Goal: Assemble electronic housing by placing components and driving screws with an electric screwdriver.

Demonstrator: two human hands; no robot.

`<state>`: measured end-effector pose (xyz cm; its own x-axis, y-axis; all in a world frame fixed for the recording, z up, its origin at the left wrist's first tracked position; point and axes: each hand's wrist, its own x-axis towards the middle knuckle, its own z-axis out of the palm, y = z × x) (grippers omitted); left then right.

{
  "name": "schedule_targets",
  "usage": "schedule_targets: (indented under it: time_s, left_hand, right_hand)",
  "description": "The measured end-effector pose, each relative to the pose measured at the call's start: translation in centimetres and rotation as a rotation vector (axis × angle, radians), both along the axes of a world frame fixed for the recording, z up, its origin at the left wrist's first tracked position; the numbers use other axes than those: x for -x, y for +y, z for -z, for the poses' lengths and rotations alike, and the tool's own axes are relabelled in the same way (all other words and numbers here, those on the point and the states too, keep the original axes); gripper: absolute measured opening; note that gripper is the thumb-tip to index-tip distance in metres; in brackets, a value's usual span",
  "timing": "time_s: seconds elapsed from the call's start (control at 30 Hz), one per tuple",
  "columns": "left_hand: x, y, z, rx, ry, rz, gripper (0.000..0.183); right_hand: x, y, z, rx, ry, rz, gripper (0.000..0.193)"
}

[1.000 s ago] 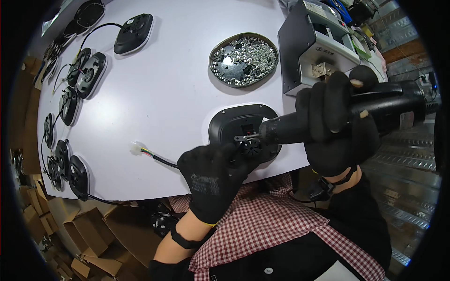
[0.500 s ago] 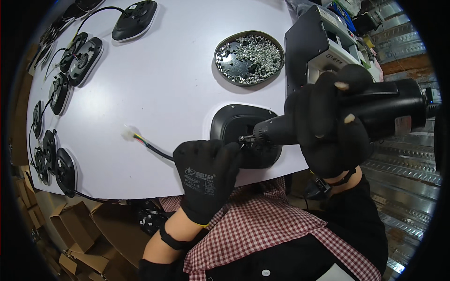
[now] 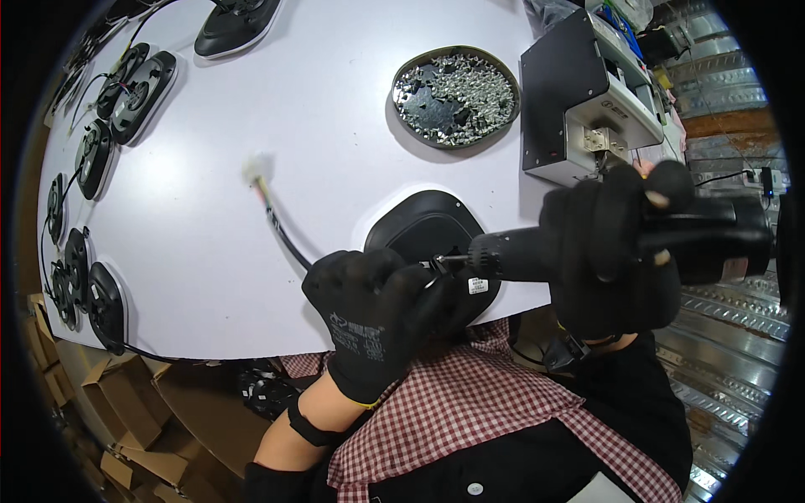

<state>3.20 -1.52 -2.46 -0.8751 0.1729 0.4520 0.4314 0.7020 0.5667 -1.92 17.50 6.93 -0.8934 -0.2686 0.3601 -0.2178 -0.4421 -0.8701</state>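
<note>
My right hand (image 3: 616,251), in a black glove, is wrapped round a black electric screwdriver (image 3: 511,254) held nearly level. Its thin bit points left and meets a small metal piece (image 3: 438,263) over a black rounded plastic housing (image 3: 423,220), which lies on the white table. My left hand (image 3: 365,310), gloved too, has curled fingers gripping the housing's near left side, fingertips close to the bit. From beside this hand a black cable (image 3: 288,239) runs out to a white connector (image 3: 256,169). The hand hides part of the housing.
Beyond the housing stands a round tray (image 3: 457,144) of small metal parts. A dark boxy machine (image 3: 558,101) is at the right. Several similar housings (image 3: 107,306) with cables line the table's left side. Cardboard boxes (image 3: 126,402) sit below the near left edge.
The housing has turned, and a white label on it now shows. The cable and connector have swung to the right and away from me. My right hand and the screwdriver have moved slightly right and nearer.
</note>
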Motion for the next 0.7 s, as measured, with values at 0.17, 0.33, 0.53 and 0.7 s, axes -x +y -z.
schedule_targets:
  time_s: [0.17,0.33,0.53,0.7]
  left_hand:
    - [0.0,0.0,0.3,-0.009,0.029,0.031,0.026]
    - [0.2,0.2,0.0,-0.022,-0.102,0.048,0.024]
    - [-0.6,0.2,0.0,-0.156,-0.234,0.019,0.021]
    - [0.0,0.1,-0.1,-0.159,-0.233,0.057,0.018]
  right_hand:
    - [-1.0,0.6,-0.4,-0.002,0.012,0.038,0.018]
    - [-1.8,0.0,-1.0,-0.107,0.018,0.148,0.022]
    - [-0.8,-0.6,-0.5,-0.033,-0.036,0.126,0.024]
    - [0.1,-2.1,-1.0,0.049,-0.089,0.077,0.025]
